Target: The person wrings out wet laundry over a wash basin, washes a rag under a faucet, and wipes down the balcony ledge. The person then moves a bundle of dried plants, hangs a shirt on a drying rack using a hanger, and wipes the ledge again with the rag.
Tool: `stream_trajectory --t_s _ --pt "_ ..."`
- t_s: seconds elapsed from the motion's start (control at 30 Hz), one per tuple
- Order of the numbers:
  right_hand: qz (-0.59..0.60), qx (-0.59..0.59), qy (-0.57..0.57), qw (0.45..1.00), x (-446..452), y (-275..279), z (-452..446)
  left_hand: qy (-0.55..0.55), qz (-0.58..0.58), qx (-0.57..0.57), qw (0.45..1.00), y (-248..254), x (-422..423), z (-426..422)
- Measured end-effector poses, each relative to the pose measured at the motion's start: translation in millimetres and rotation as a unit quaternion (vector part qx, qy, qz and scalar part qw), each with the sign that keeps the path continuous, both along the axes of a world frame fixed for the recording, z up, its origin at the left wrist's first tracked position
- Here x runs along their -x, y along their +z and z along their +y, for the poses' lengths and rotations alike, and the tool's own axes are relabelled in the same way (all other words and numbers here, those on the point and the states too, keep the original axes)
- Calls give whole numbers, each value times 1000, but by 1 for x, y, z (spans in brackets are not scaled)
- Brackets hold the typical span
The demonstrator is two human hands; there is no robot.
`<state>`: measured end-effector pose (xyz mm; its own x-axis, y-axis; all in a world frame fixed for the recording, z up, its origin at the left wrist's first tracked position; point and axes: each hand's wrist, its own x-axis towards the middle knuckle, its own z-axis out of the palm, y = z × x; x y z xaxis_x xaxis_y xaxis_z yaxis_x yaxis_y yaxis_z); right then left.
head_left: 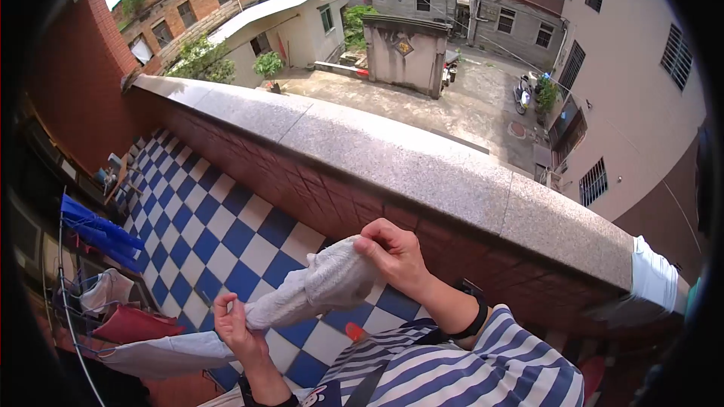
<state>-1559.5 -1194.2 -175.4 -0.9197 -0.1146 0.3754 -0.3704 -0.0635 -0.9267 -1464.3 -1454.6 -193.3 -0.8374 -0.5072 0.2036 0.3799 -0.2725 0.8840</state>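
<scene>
Head view, and both hands are up and apart with a pale grey cloth (pixel 313 286) stretched between them, held in the air over the blue and white tiled floor (pixel 200 218)! The left hand (pixel 237 328), lower and to the left, has finger and thumb closed on one end; the right hand (pixel 388 252), higher and nearer the wall (pixel 347 188), pinches the other. The fabric bunches and folds along its middle. Over to the left there's a rack (pixel 66 286) with laundry on it: a bright blue garment (pixel 102 230) towards the far side, then a red cloth (pixel 139 324), and a light grey garment (pixel 170 354) just beside the left hand. Along the top of the wall runs a speckled stone ledge (pixel 392 158), and at its near right end a white cloth (pixel 654 275) lies draped over. Down at the near side, a blue and white striped shirt (pixel 460 362) shows
</scene>
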Motion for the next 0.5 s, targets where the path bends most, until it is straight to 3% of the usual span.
stream_trajectory --t_s 0.13,0.2,0.27,0.3,0.33,0.4,0.5 --pt "89 -110 -177 974 -4 10 28 -53 65 40 996 18 59 -7" --pt "236 -193 -271 913 -5 23 47 -77 103 30 991 27 84 9" --pt "139 -58 -282 948 -15 33 63 -128 118 37 984 38 104 31" --pt "162 -23 -302 939 -14 43 74 -162 133 51 976 45 112 44" --pt "99 65 -304 945 -20 63 82 -204 158 52 965 53 120 57" --pt "206 86 -343 912 -5 85 113 -276 193 64 939 73 128 89" --pt "226 68 -399 886 27 105 150 -310 148 89 935 93 149 140"
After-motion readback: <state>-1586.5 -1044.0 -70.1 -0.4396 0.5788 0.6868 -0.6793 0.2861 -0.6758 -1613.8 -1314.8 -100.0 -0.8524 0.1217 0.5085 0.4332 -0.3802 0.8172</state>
